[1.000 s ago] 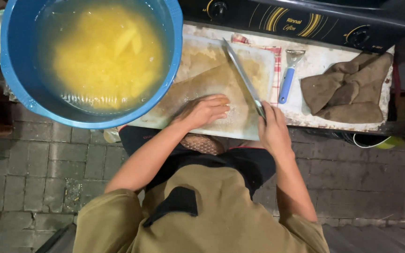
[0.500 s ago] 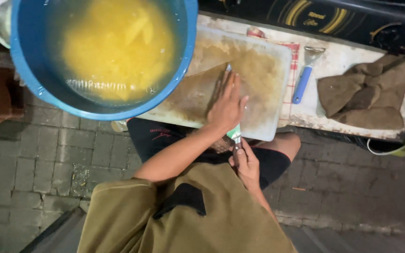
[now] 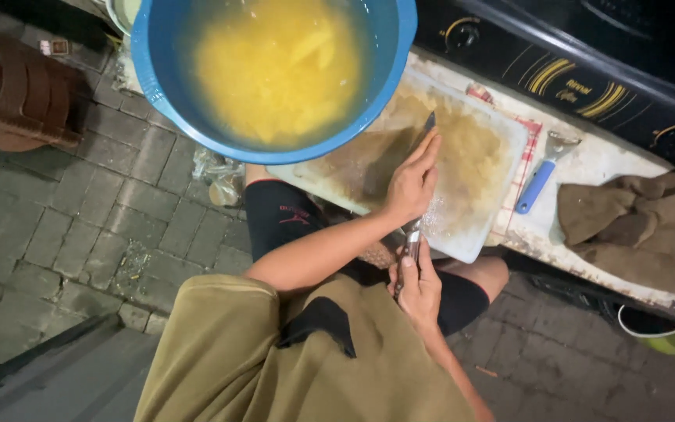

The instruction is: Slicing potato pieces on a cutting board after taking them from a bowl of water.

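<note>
1. The right hand (image 3: pixel 419 285) is clenched around the handle of a knife (image 3: pixel 414 234), just off the near edge of the cutting board (image 3: pixel 478 168).
2. The left hand (image 3: pixel 412 181) lies open and flat over the knife, fingers stretched along the blade, whose dark tip shows past the fingertips on the board (most of the blade is hidden under the palm).
3. The board is white, smeared with yellowish pulp, and rests on the tabletop (image 3: pixel 603 168).
4. A blue basin (image 3: pixel 158 70) of yellow liquid with pale pieces overlaps the board's far-left corner.
5. A blue-handled peeler (image 3: pixel 537 184) lies just right of the board, and a crumpled brown cloth (image 3: pixel 626 227) lies farther right.
</note>
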